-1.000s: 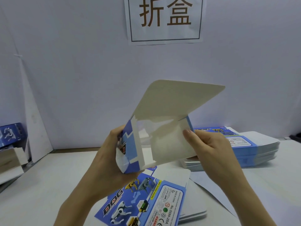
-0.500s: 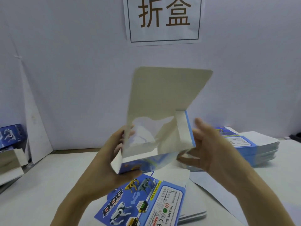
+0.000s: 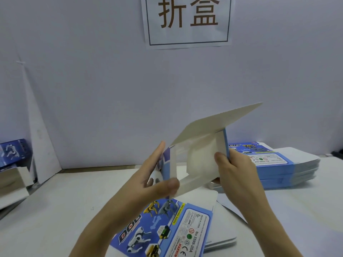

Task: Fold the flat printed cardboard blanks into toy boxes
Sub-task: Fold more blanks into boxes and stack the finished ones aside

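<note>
Regripped, right hand (image 3: 235,173) and left hand (image 3: 154,184) pinch the box (image 3: 200,156).

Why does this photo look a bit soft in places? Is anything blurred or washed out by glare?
Head view: the left hand is smeared by motion blur, and the half-folded box it grips with the right hand looks soft; the flat printed blank on the table is sharp enough to read; light is even, shadows faint, no glare.

The white table (image 3: 65,210) carries a near pile of printed blanks (image 3: 167,229) and a taller stack (image 3: 282,169) behind.
</note>
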### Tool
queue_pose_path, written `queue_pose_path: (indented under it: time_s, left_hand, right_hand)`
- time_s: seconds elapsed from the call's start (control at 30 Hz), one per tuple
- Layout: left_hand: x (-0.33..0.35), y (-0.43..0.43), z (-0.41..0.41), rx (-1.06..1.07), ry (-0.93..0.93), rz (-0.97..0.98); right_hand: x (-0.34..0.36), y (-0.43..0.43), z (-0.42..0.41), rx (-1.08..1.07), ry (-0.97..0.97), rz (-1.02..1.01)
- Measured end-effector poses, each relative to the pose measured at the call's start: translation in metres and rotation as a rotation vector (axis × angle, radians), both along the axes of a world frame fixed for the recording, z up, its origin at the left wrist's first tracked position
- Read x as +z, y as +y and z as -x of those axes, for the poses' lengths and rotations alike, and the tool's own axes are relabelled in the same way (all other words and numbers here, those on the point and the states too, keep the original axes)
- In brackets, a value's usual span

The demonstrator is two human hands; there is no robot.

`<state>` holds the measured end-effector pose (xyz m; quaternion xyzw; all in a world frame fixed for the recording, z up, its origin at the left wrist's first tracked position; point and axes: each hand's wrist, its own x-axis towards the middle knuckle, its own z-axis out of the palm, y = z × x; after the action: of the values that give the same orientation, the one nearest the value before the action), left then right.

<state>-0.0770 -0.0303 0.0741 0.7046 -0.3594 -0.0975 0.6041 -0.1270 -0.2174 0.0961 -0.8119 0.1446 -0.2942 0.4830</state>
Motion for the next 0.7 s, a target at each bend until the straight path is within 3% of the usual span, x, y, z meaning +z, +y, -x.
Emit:
queue_pose_path:
  time_s: [0.13, 0.27, 0.33, 0.43, 0.47, 0.6, 0.7]
  left_hand:
    - [0.005, -0.003, 0.007, 0.058, -0.029, 0.098]
    - [0.0, -0.004, 0.003, 0.23, 0.039, 0.136]
    - [-0.005, -0.007, 0.0, 0.413, 0.064, 0.096]
    - [-0.008, -0.014, 0.001, 0.801, -0.16, -0.166]
    - [-0.007, -0.017, 0.004, 0.864, -0.218, -0.174]
    - [-0.004, -0.023, 0.015, 0.9, -0.31, -0.171]
    - [-0.002, -0.024, 0.015, 0.958, -0.364, -0.261]
  right_hand:
    - [0.0, 0.002, 0.002, 0.007, -0.002, 0.067]
    - [-0.003, 0.009, 0.003, 0.072, -0.016, 0.228]
    - [-0.007, 0.012, 0.002, 0.079, -0.03, 0.3]
    - [-0.012, 0.021, 0.001, 0.051, -0.107, 0.346]
    - [-0.012, 0.023, 0.002, 0.032, -0.131, 0.343]
    - [-0.009, 0.019, 0.003, 0.014, -0.172, 0.283]
    - [-0.012, 0.018, 0.002, -0.008, -0.112, 0.38]
